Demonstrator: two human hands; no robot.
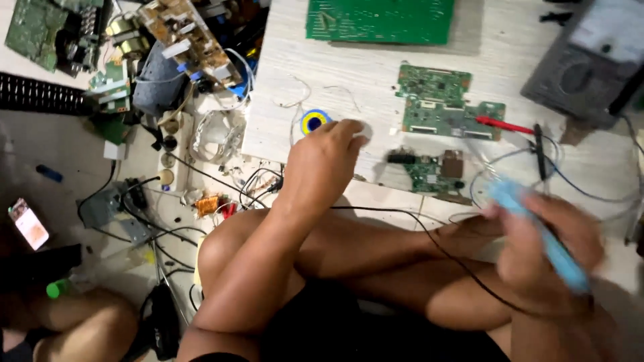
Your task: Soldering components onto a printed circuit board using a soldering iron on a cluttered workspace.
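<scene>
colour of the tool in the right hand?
Light blue soldering iron, blurred, in the right hand; head view.

Both hands, the left hand [327, 161] and the right hand [547, 247], are bare, as are the forearms and legs; no sleeves show. Dark shorts cover the lap.

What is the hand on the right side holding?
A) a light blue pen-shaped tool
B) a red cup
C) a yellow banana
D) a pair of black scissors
A: the right hand is wrapped around a light blue pen-shaped tool with a black cord running from it, while the left hand reaches onto the wooden board beside a small blue and yellow spool.
</scene>
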